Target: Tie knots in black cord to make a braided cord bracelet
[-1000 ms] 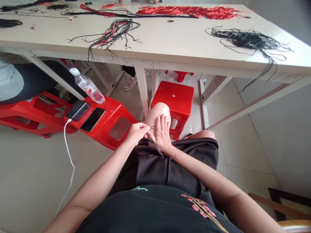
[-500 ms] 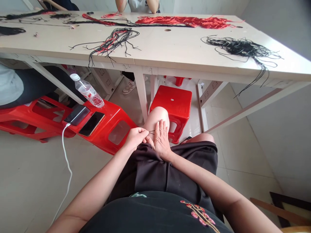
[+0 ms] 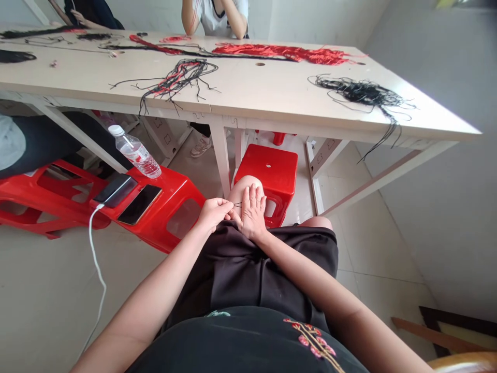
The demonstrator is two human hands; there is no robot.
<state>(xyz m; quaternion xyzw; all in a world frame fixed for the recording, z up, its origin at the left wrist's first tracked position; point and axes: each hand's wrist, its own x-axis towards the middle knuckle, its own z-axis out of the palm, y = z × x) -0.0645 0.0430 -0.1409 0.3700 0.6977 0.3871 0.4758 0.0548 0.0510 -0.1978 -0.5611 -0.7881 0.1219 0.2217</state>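
Note:
My left hand (image 3: 216,213) pinches a thin black cord (image 3: 238,205) between thumb and fingertips, beside my bare knee (image 3: 245,185). From that pinch the cord runs right, across the skin, and disappears under my right hand (image 3: 252,213). The right hand lies flat on the leg just behind the kneecap, fingers stretched out and palm down. Its thumb reaches toward the left fingertips. Whatever part of the cord lies beneath the palm is hidden.
On the table (image 3: 248,98) lie a black-and-red cord bundle (image 3: 178,77), a black cord tangle (image 3: 357,90) and red cords (image 3: 287,53). A bottle (image 3: 137,154), phone (image 3: 140,204) and cabled black device (image 3: 115,190) occupy a red stool (image 3: 174,181). Another red stool (image 3: 267,165) stands ahead. People sit nearby.
The right hand has slid forward along the leg toward the kneecap, still flat. The left hand keeps its pinch on the cord and has shifted slightly forward. The camera view has tilted up.

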